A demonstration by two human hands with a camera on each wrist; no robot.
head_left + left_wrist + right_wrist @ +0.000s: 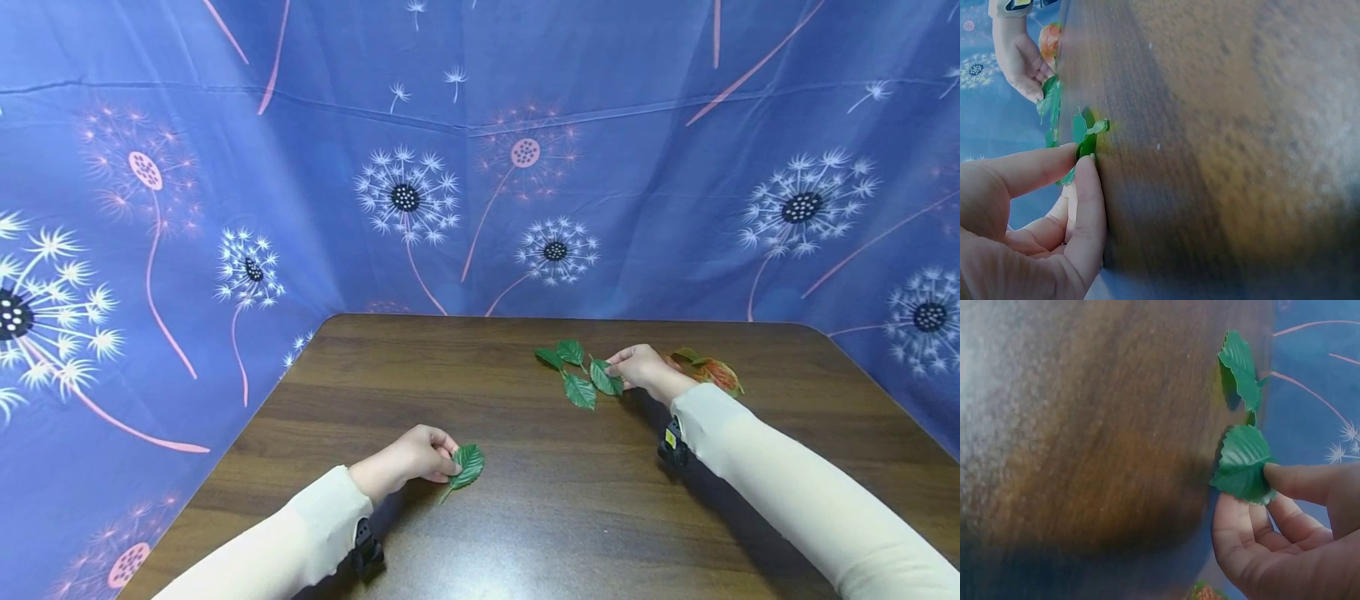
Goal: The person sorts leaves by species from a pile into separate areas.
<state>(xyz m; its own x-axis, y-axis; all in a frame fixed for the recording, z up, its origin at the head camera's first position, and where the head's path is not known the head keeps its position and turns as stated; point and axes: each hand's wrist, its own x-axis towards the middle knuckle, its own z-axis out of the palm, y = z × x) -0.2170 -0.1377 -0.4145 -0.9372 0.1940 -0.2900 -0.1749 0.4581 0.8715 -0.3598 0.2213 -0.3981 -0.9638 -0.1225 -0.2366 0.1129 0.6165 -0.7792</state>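
In the head view my left hand [420, 455] pinches a single green leaf [470, 464] with a serrated edge and a short stem, low over the table's middle. The left wrist view shows this leaf [1087, 139] nearly edge-on between thumb and finger. Farther back on the right, my right hand [636, 367] pinches the edge of a green leaf [604, 378]. In the right wrist view the thumb lies on top of that leaf [1242, 457], fingers beneath. Several other green leaves [579, 390] sit just left of it, forming a small cluster.
Behind my right hand lie red-orange and green leaves [722, 375], partly hidden by the wrist. The brown wooden table [390, 375] has its far edge against a blue cloth [315, 167] printed with dandelions. Black devices [366, 546] are strapped to both wrists.
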